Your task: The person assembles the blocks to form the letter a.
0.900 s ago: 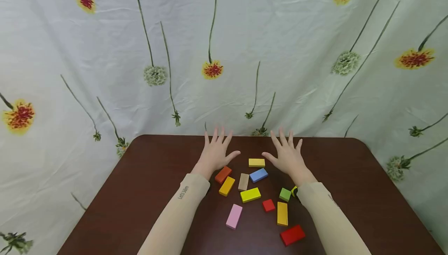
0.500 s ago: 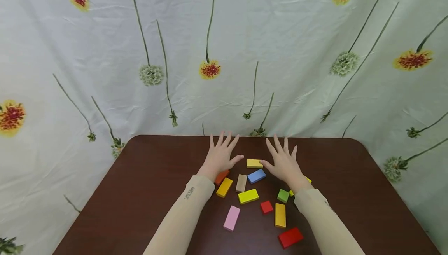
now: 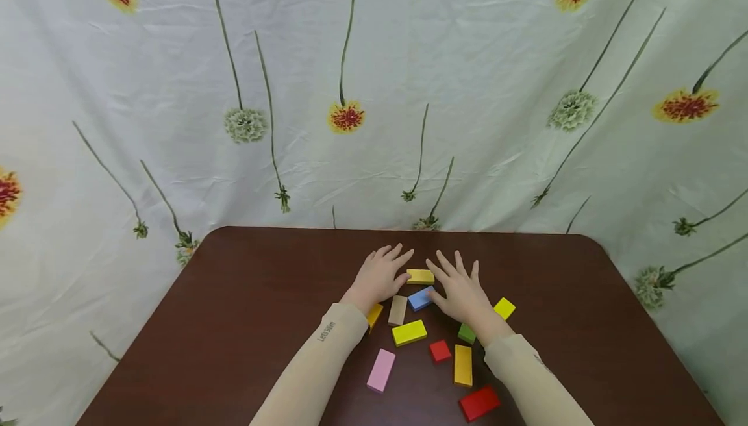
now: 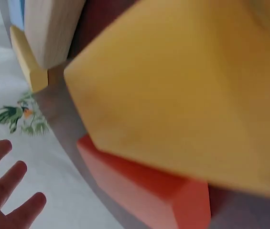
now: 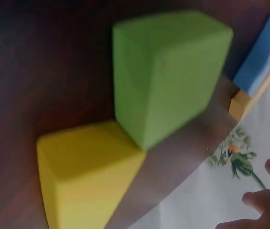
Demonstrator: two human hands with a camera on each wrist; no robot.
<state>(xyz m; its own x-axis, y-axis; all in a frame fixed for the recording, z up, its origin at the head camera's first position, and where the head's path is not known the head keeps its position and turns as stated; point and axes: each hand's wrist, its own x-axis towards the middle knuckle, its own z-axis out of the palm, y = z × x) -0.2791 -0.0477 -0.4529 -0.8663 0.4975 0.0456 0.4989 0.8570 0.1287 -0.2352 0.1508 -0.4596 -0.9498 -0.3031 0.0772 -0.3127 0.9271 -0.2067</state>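
My left hand [image 3: 378,278] hovers palm down over the left of the scattered blocks, fingers extended, its thumb by a pale yellow block [image 3: 421,276]. My right hand [image 3: 460,293] has its fingers spread, and its thumb overlaps a blue block [image 3: 419,299]; whether it touches cannot be told. Between the forearms lie a beige block [image 3: 397,310] and a bright yellow block [image 3: 409,333]. A golden block [image 3: 375,316] is partly covered by the left wrist. An orange-red block [image 4: 139,183] shows in the left wrist view. The right wrist partly hides a green block [image 3: 466,334].
Closer to me lie a pink block [image 3: 381,371], a small red block [image 3: 440,350], another golden block [image 3: 463,365] and a larger red block [image 3: 479,403]. A yellow block [image 3: 504,308] sits right of the right wrist. Behind the dark table [image 3: 263,296] hangs a flowered cloth [image 3: 479,88].
Both hands have moved inward and back toward me, closer together over the blocks. The left arm now hides the orange-red block; the yellow block at right has come into fuller view.
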